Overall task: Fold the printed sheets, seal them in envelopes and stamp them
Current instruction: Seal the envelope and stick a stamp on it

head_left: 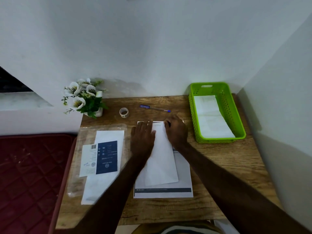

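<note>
**Both hands flat on the folded sheet**

A pale wall [152, 48] rose beyond my fingertips, meeting a second wall to my right in a corner. Under my hands lay the wooden desk [228, 159], its far edge against the wall and its near edge at my lap. Left of my left hand [143, 139], past the desk's edge, was a dark red quilted cushion [30, 174]. Bare wood stayed open on the near side of my wrists and right of my right forearm.

A printed sheet [184, 176] lay beneath a folded sheet [162, 159]. My left fingers were spread, pressing flat on its left side; my right hand [177, 130] was curled, fingertips down on its far end. Right of it stood a green basket [236, 119] holding folded papers. Left of my left hand lay envelopes in a clear wrapper [104, 162]. Beyond my fingertips were flowers [82, 97], a pen [155, 108] and a tape roll [124, 112].
</note>
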{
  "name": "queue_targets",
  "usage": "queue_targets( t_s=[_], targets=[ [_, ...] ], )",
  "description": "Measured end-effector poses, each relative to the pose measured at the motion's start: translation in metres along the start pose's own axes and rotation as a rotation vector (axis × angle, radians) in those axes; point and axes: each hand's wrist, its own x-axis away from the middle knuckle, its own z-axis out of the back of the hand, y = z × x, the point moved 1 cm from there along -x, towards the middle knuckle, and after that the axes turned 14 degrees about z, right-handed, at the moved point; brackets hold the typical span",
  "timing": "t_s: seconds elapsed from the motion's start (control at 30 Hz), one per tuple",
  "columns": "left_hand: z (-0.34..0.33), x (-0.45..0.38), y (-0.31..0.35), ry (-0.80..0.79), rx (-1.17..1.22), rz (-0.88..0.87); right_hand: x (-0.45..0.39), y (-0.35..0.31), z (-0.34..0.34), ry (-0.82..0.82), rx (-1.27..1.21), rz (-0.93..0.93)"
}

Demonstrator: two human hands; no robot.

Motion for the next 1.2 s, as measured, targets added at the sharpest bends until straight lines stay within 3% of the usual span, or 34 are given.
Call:
queue_targets(
  t_s=[0.13, 0.3, 0.63, 0.77, 0.87, 0.97, 1.2],
  targets=[
    [-0.016, 0.013, -0.005, -0.127, -0.104, -0.035, 0.005, 0.007, -0.004, -0.028, 0.139, 0.134],
    [-0.015, 0.014, -0.007, -0.089, -0.143, -0.071, 0.018, 0.0, 0.001, -0.013, 0.176, 0.613],
    [-0.007, 0.005, -0.002, -0.071, -0.083, -0.06, 0.04, 0.021, -0.001, -0.012, 0.197, 0.506],
    [0.016, -0.016, -0.011, 0.119, -0.029, 0.014, 0.036, 0.018, 0.0, -0.044, 0.195, 0.473],
    [0.038, -0.042, -0.027, 0.218, -0.127, 0.211, 0.035, 0.017, 0.0, -0.076, 0.197, 0.462],
    [0.047, -0.064, -0.04, 0.145, -0.175, 0.322, 0.034, 0.016, 0.001, -0.087, 0.206, 0.456],
    [0.042, -0.076, -0.062, -0.031, -0.21, 0.275, 0.035, 0.015, 0.0, -0.083, 0.211, 0.459]
  ],
)
